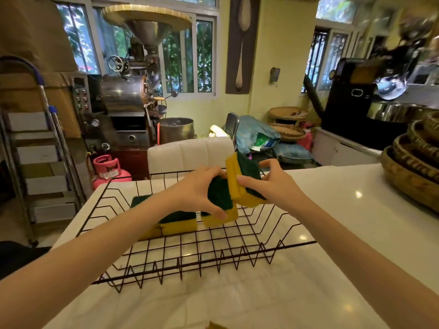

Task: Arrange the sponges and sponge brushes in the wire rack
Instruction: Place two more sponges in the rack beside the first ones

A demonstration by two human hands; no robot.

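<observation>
A black wire rack [213, 255] stands on the white marble counter. Inside it lies a yellow sponge with a green scouring face [178, 222], partly hidden by my left forearm. My left hand [197, 193] grips a second yellow-and-green sponge [221, 205], standing on edge in the rack's middle. My right hand [273, 184] holds a third sponge [242, 179] tilted upright just above and to the right, touching the second one. No sponge brushes show.
The counter [332, 222] extends right to stacked woven baskets [413, 172]. A white chair back [190, 155] stands behind the rack. A pink gas cylinder [109, 169], a metal stepladder [40, 150] and a roasting machine [128, 96] are on the left.
</observation>
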